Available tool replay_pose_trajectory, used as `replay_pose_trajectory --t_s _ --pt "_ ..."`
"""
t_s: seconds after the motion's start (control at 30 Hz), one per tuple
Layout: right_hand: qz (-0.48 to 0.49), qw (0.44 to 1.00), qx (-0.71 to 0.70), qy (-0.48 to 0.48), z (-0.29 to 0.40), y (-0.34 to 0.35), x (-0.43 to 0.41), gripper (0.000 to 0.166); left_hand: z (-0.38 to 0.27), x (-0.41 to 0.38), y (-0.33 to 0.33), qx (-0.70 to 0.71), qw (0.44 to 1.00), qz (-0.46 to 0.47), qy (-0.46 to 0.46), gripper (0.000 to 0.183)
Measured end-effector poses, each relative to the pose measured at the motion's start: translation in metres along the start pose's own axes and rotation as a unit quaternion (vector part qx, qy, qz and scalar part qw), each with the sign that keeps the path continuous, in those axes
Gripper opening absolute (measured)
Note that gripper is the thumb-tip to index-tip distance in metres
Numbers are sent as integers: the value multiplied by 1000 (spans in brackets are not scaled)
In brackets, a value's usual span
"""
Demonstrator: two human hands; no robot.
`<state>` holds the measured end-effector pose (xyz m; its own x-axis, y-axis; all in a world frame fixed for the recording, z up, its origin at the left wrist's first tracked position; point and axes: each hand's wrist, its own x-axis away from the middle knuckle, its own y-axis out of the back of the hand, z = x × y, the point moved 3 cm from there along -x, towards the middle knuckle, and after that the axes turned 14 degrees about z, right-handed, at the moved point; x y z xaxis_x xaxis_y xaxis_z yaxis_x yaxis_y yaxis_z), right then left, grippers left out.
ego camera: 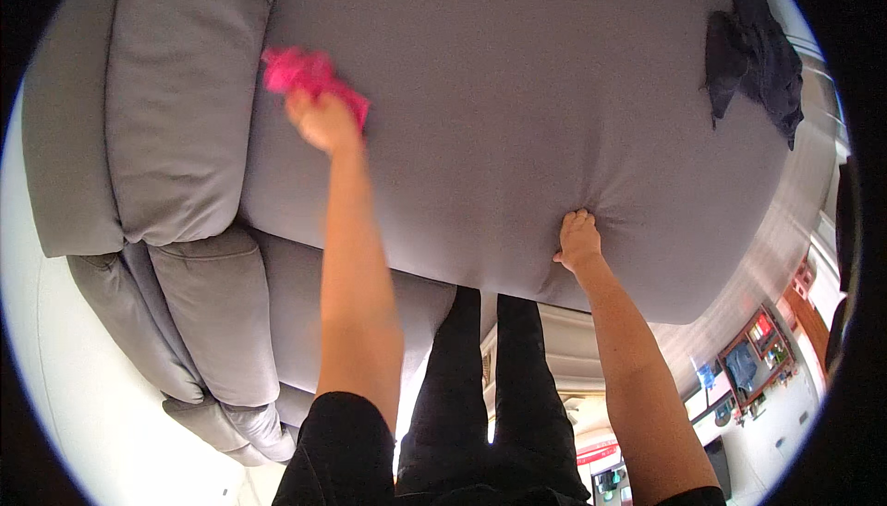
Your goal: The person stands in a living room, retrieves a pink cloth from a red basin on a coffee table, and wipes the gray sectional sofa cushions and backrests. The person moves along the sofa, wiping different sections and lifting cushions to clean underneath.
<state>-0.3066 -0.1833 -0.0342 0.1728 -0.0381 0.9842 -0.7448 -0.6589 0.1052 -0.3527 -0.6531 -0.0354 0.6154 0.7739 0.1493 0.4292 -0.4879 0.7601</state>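
Note:
A bright pink cloth (298, 71) is bunched in my left hand (323, 116), which is at the upper left over the grey sofa seat (471, 125), close to the seam by the back cushion. My left hand and forearm look slightly blurred. My right hand (581, 241) presses on the same seat nearer its front edge, holding nothing, and creases spread in the fabric around it. A dark crumpled garment or cloth (759, 55) lies at the far right end of the seat.
Grey back cushions (183, 97) stand along the left, and more sofa sections (215, 319) run on below them. My legs in black trousers (523, 381) are close against the seat's edge. At the right, beyond the floor, is a wooden-framed shelf or table (759, 357) with several items.

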Motion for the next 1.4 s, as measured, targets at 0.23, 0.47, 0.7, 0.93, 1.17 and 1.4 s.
replay_pose_trajectory --t_s 0.23,0.47,0.7,0.93,1.17,1.4 --pt "-18 999 -26 -11 5 8 13 100 -209 142 -162 19 940 263 -216 53" --pt "-41 999 -30 -12 6 12 12 96 -229 214 -137 254 844 396 -257 48" --pt "-43 997 -54 25 0 5 12 58 -99 66 72 501 813 297 24 44" --pt "-58 987 -142 40 13 16 5 79 38 12 47 -227 968 -74 -73 50" --pt "-67 995 -73 26 11 -2 -7 54 -181 209 -151 -89 928 190 -309 38" --pt "-112 991 -26 61 14 -7 -22 72 -232 267 -141 221 808 494 -233 59"
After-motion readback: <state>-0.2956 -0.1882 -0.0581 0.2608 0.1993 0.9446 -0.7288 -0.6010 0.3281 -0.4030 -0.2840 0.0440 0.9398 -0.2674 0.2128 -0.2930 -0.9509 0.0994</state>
